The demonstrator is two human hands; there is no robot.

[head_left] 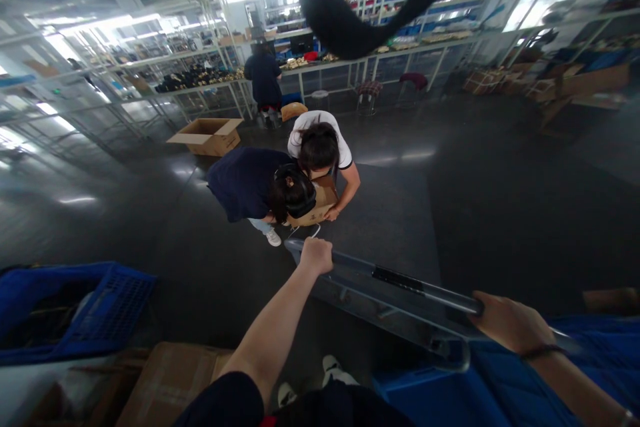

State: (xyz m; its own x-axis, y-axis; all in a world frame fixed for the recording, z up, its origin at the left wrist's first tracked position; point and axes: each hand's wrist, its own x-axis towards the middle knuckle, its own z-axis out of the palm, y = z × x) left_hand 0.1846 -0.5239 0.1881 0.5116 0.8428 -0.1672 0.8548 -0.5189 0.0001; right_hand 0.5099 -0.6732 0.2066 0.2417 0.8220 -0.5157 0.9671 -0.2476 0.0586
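Cart handle: grey bar across a flat platform cart, low before us. Our left hand is wrapped shut on its left end; our right hand clasps the right end. Two people crouch ahead with a cardboard box. We judge steadiness needs both grips firm.

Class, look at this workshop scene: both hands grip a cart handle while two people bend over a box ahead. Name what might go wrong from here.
1. The left hand and right hand grip the handle bar; a push might hit the two people bent over the cardboard box.
2. The blue crate crowds the left side.
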